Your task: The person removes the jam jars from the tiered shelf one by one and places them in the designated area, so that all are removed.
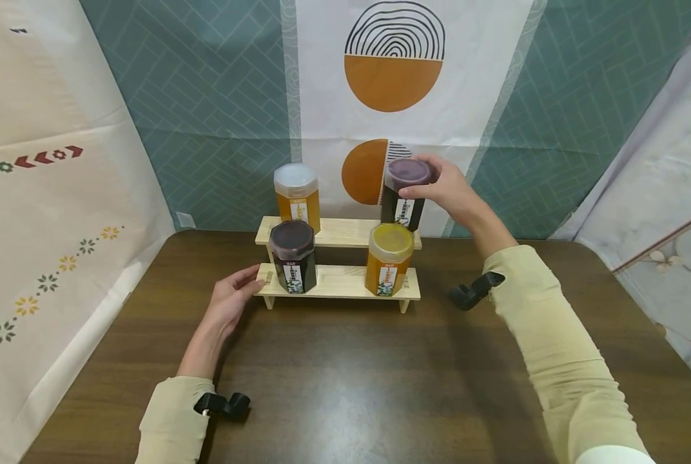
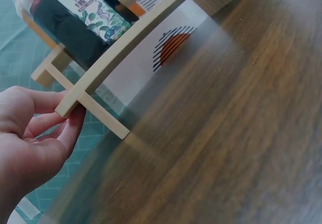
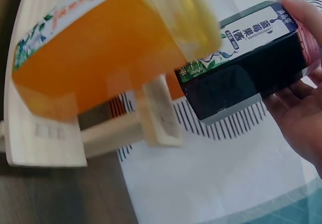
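Note:
A two-tier wooden shelf [image 1: 342, 278] stands on the table. My left hand [image 1: 229, 299] pinches the left end of its lower tier; the left wrist view shows the fingers at the board's end [image 2: 75, 95]. With my right hand [image 1: 448, 190] I grip a dark jar of blueberry jam [image 3: 241, 63] around its lid end, at the upper tier's right end. Another dark jar [image 1: 293, 258] sits on the left of the lower tier, and an orange jar with a yellow lid [image 1: 389, 261] on its right. An orange jar with a whitish lid [image 1: 297, 196] occupies the upper tier's left.
The brown wooden table [image 1: 345, 374] extends in front of the shelf. Behind it hangs a green and white patterned cloth [image 1: 212, 116]. Pale cloths flank the left and right sides. A black wrist mount [image 1: 476, 290] sticks out from the right sleeve.

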Demonstrator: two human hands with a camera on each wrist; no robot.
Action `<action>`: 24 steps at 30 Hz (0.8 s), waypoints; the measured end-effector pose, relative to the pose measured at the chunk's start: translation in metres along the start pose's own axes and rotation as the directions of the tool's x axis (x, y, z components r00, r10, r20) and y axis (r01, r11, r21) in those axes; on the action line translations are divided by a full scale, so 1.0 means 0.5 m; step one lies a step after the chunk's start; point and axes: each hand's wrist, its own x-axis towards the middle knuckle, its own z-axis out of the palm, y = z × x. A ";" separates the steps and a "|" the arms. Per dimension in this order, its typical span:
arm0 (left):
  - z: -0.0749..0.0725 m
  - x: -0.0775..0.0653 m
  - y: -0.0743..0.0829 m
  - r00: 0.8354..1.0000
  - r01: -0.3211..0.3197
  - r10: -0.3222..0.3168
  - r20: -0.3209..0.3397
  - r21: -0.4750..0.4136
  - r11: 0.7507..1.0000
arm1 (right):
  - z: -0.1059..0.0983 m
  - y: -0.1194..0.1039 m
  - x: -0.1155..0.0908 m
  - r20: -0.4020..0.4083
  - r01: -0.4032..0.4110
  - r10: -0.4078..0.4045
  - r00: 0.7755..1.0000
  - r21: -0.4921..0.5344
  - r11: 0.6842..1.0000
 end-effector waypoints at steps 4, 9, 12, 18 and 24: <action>-0.001 -0.001 0.002 1.000 0.004 -0.004 0.000 0.008 1.000 | -0.025 -0.006 -0.010 -0.016 0.021 -0.021 1.000 -0.024 0.999; -0.001 0.000 0.002 1.000 0.006 -0.006 0.005 0.006 1.000 | -0.062 0.005 -0.028 -0.053 0.020 -0.023 0.998 -0.051 0.999; -0.001 0.001 0.002 1.000 0.008 -0.008 0.009 0.003 1.000 | -0.082 0.017 -0.039 -0.076 0.007 -0.011 0.997 -0.042 0.999; -0.001 0.000 0.002 1.000 0.009 -0.009 0.014 -0.009 1.000 | -0.114 0.041 -0.062 -0.086 -0.035 0.030 0.996 -0.051 0.998; 0.000 -0.002 0.003 1.000 0.010 -0.010 0.013 -0.010 1.000 | -0.130 0.073 -0.078 -0.074 -0.101 0.091 0.993 -0.137 0.985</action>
